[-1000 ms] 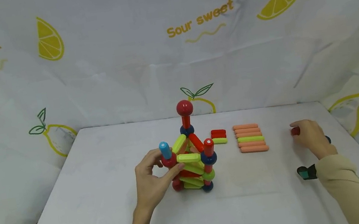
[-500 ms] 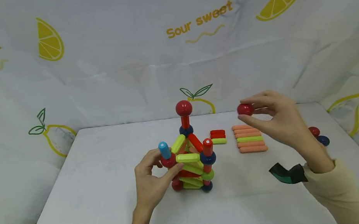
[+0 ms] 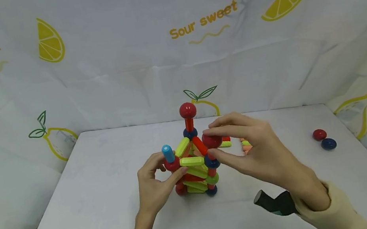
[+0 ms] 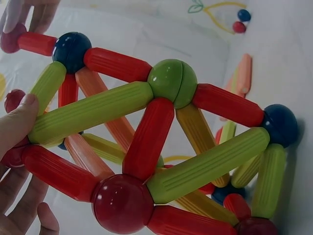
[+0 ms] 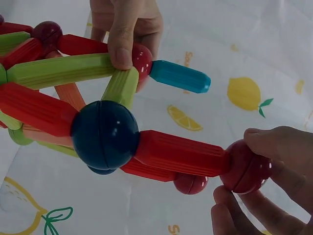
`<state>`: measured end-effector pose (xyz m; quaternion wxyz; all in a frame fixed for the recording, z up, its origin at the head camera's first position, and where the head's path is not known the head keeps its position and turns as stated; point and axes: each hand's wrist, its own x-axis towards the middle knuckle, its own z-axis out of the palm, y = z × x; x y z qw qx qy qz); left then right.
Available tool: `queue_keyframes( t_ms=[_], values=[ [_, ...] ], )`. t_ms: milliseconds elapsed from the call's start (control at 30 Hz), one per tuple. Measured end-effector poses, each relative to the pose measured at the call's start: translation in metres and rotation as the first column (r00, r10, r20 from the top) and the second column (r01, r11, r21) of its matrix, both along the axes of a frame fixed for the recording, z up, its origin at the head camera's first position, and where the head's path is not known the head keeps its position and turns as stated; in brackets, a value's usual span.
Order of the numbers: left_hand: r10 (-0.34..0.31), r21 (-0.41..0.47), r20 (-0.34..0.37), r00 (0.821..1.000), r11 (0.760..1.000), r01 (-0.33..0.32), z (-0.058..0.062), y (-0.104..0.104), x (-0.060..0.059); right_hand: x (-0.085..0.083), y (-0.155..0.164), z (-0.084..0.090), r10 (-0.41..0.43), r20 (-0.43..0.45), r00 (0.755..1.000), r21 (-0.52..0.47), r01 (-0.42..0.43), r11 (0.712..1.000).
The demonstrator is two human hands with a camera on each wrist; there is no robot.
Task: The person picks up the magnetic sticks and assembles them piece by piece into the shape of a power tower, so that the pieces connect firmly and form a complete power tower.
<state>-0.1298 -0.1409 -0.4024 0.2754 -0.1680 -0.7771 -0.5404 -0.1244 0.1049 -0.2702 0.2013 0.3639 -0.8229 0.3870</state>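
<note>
Near the middle of the table, my left hand grips the tower at a red joint while my right hand pinches a glossy red ball onto a ribbed red rod. Pressing sideways could collapse the smooth plastic frame.

A loose glossy red plastic ball and a dark blue plastic ball lie touching near the right edge of the white table. Behind hangs a lemon-printed white cloth backdrop.
</note>
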Motion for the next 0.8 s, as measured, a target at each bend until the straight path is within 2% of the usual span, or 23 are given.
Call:
queue_keyframes(
  t_ms=[167,233,300,367,433,533,600,667,800],
  values=[
    [0.0,0.002,-0.004,1.0,1.0,0.0,-0.001,0.0,0.0,-0.004,0.017,0.001,-0.069,-0.02,0.997,-0.006,0.069,0.998],
    [0.002,0.001,-0.004,1.0,1.0,-0.002,-0.001,0.0,-0.001,-0.013,0.034,-0.001,-0.138,-0.024,0.99,-0.028,0.137,0.99],
    [0.0,0.0,-0.007,1.0,1.0,0.0,-0.001,0.0,-0.001,-0.027,0.057,-0.008,-0.231,0.003,0.973,-0.061,0.23,0.971],
    [-0.001,0.002,-0.009,1.0,1.0,0.001,-0.001,0.0,-0.001,-0.045,0.086,-0.021,-0.35,0.057,0.935,-0.07,0.353,0.933],
    [-0.006,0.006,-0.01,1.0,1.0,0.006,-0.001,0.0,-0.001,-0.063,0.118,-0.04,-0.472,0.118,0.874,-0.038,0.479,0.877],
    [-0.011,0.013,-0.01,1.0,1.0,0.011,-0.001,-0.001,0.0,-0.084,0.165,-0.072,-0.597,0.178,0.782,0.094,0.59,0.802],
    [-0.022,0.013,-0.017,1.0,1.0,0.022,0.0,-0.001,0.0,-0.091,0.192,-0.095,-0.647,0.192,0.738,0.206,0.614,0.762],
    [-0.047,0.011,-0.024,0.999,0.999,0.047,0.001,-0.003,0.001,-0.093,0.213,-0.116,-0.668,0.212,0.713,0.309,0.6,0.738],
    [-0.158,0.013,-0.041,0.986,0.987,0.159,0.003,-0.01,0.002,-0.093,0.244,-0.147,-0.714,0.261,0.649,0.472,0.56,0.681]
  ],
)
